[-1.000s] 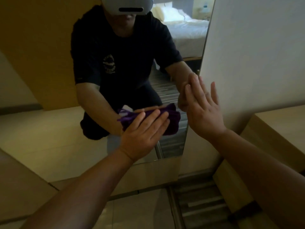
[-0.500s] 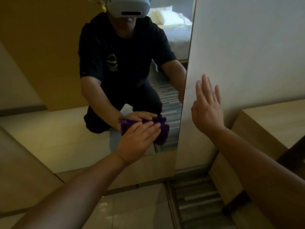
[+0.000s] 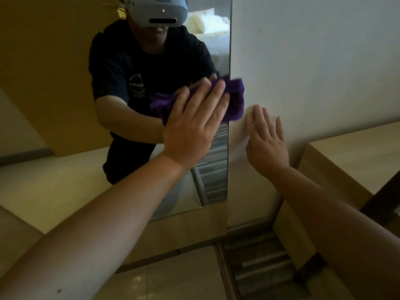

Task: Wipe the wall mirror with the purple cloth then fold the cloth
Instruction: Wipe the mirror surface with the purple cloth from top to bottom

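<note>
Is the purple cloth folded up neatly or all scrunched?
Scrunched. The purple cloth is a bunched wad pressed flat against the mirror by the left hand, spilling past the mirror's right edge onto the wall. No neat fold shows.

single head-worn view, wide-angle, looking forward and down at the wall mirror (image 3: 65,87) from close range. the mirror fills the left and centre of the frame, its right edge running top to bottom just right of centre; the white wall (image 3: 313,61) lies to the mirror's right. below the mirror the floor (image 3: 173,278) comes into view. both forearms enter from the lower edge toward the mirror. the camera's own headset (image 3: 160,11) appears reflected at the mirror's top.
</note>
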Available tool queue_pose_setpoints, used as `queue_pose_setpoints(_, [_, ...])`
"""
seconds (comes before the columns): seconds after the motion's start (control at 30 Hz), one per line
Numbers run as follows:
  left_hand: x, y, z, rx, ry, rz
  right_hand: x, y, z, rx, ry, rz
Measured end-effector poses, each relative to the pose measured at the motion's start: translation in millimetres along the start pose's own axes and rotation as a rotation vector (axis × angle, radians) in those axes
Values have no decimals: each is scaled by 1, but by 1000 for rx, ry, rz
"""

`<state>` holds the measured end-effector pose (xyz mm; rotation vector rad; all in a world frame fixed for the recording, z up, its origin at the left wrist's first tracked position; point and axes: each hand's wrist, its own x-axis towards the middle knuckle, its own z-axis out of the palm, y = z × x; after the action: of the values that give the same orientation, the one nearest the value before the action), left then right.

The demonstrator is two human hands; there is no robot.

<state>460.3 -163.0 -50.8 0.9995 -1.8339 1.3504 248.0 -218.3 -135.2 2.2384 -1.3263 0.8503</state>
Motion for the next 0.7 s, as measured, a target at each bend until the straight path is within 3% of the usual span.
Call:
queue_pose_setpoints(0.3, [-135, 65, 31, -20, -199, 220, 3, 4, 21, -12, 117, -32])
queue_pose_setpoints(0.5, [-220, 90, 20, -95, -550, 444, 4, 6, 23, 17, 145, -27])
queue_pose_setpoints(0.6, [-223, 94, 11, -163, -657, 428, 1, 5, 17, 11, 113, -29])
queue_pose_setpoints(0.7, [-209, 86, -9, -278, -646, 297, 1, -5, 3, 73, 49, 16])
